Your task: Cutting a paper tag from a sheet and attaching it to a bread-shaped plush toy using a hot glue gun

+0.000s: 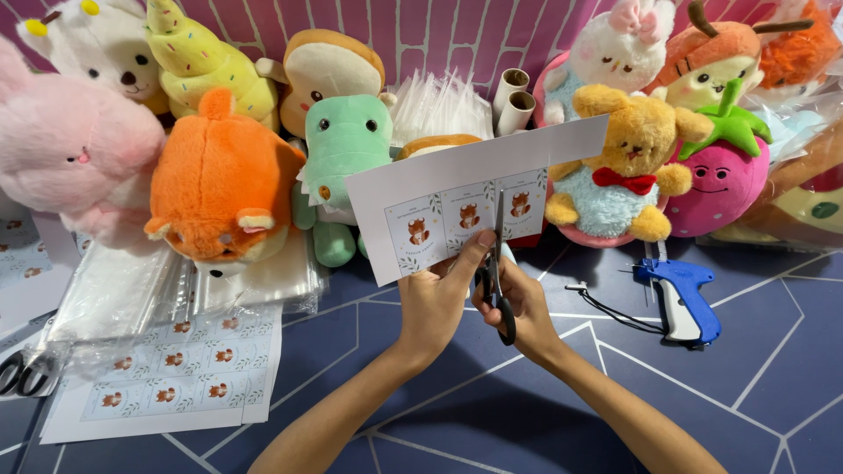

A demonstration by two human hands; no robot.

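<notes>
Left hand (432, 303) pinching the lower edge of a white printed sheet (479, 197), thumb up on the front face, fingers behind, clamped on the paper. Right hand (518, 298) closed through the black handles of a pair of scissors (497, 263), blades pointing straight up into the sheet and running between two of its small fox labels. Hands just beside each other, almost touching, held above a dark blue tabletop (615, 386) with pale geometric lines. Sheet tilted, its right end higher, lifted in front of a row of plush toys. Behind it: a green dinosaur plush (345, 145), an orange plush (219, 180) leaning left of that, a pink plush (70, 149) at the far left edge, a yellow bear plush with a red bow (628, 158) to the right, and a pink strawberry plush (724, 171) just beyond. To the right of the hands, well apart, a blue tagging gun (680, 294) lying flat with a black cord trailing left. At lower left, another label sheet (167, 382) flat on the table, partly under a stack of clear plastic bags (132, 294). A second pair of scissors (22, 373) at the far left edge, partly cut off by the frame.
</notes>
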